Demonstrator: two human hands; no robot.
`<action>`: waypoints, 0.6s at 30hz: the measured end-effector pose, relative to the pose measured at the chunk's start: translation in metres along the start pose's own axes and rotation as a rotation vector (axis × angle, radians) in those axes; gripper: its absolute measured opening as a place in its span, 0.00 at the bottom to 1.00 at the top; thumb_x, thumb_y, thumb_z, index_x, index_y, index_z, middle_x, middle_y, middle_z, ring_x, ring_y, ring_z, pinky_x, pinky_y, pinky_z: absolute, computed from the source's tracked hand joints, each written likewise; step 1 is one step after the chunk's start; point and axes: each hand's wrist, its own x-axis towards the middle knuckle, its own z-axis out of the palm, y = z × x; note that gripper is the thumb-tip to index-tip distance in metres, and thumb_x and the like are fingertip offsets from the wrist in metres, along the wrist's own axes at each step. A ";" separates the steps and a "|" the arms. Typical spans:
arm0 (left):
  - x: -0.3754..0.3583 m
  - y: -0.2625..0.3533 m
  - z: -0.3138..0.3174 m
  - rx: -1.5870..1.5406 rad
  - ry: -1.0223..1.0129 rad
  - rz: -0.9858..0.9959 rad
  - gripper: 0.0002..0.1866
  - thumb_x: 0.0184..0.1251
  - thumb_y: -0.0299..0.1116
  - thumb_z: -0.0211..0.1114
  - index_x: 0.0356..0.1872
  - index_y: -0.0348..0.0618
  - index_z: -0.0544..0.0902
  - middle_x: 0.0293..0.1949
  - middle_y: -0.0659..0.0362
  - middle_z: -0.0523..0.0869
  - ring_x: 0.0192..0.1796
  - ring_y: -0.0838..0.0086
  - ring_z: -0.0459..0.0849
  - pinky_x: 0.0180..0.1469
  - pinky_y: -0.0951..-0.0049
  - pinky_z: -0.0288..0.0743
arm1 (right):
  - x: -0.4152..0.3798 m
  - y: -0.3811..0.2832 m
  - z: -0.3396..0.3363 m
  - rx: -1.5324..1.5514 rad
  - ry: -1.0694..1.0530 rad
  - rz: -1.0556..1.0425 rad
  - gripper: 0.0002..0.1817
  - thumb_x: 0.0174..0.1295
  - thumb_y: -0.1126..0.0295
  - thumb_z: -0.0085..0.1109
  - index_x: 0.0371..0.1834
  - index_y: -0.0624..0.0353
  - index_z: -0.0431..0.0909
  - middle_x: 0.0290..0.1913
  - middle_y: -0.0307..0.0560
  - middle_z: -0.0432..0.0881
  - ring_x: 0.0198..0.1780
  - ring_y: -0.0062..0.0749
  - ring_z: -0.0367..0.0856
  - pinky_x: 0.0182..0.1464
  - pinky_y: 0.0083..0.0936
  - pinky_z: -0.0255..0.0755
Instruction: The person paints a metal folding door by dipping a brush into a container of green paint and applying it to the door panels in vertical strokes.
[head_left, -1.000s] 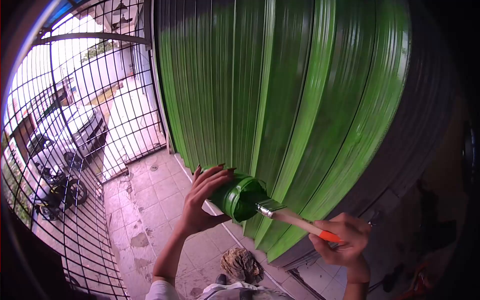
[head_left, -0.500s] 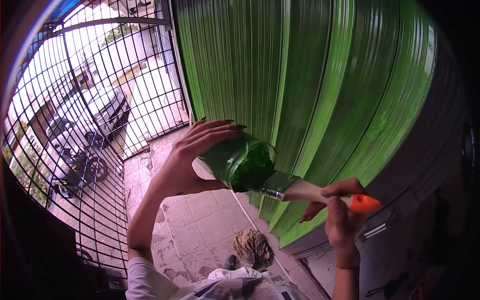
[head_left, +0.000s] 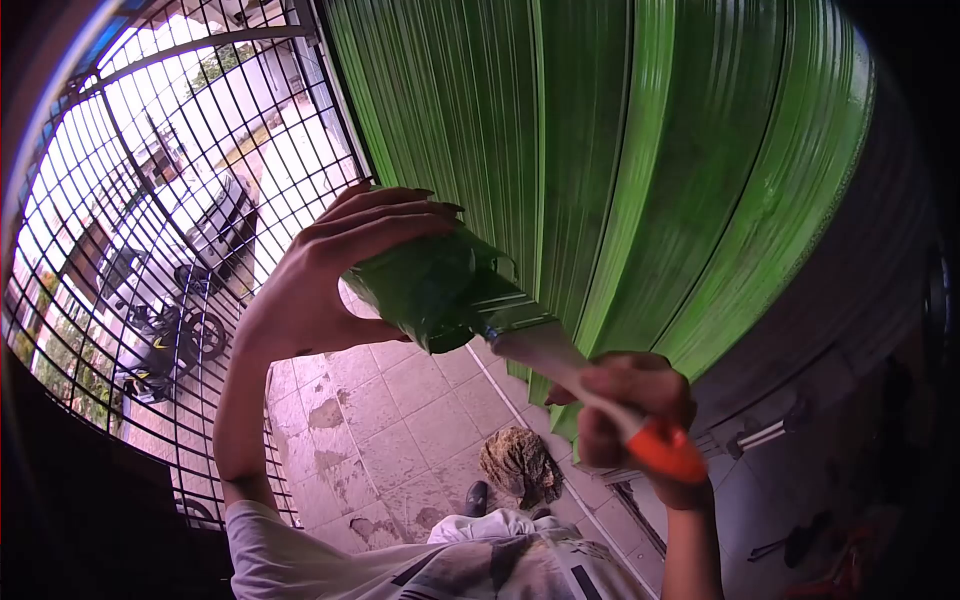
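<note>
My left hand (head_left: 330,270) is wrapped round a green, paint-smeared container (head_left: 410,285), tilted with its mouth toward the right. It looks like a cut plastic bottle. In my right hand (head_left: 640,400) is a paintbrush (head_left: 540,350) with a pale handle and an orange end. The brush's metal band lies at the container's mouth, and green covers part of it. Its bristles are hidden by the container's wall and paint. Behind both hands rises a ribbed metal panel (head_left: 490,110) coated in streaky, glossy green.
On the left stands a barred metal gate (head_left: 150,180), with a motorcycle (head_left: 165,350) and a car (head_left: 215,215) beyond it. A crumpled brown cloth (head_left: 520,465) lies on the tiled floor (head_left: 400,420) near my shoe (head_left: 477,497). Dark objects sit at the lower right.
Both hands, the container and the brush have shifted left in view. The brush handle now slopes more steeply, its orange end lower. The view has turned slightly.
</note>
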 end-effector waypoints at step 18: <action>-0.015 -0.001 0.008 -0.194 0.005 -0.034 0.46 0.32 0.36 0.84 0.62 0.43 0.77 0.63 0.55 0.79 0.66 0.56 0.75 0.69 0.53 0.68 | 0.055 0.001 0.022 0.055 -0.338 -0.173 0.11 0.59 0.69 0.69 0.41 0.60 0.78 0.32 0.44 0.85 0.28 0.29 0.87 0.29 0.22 0.78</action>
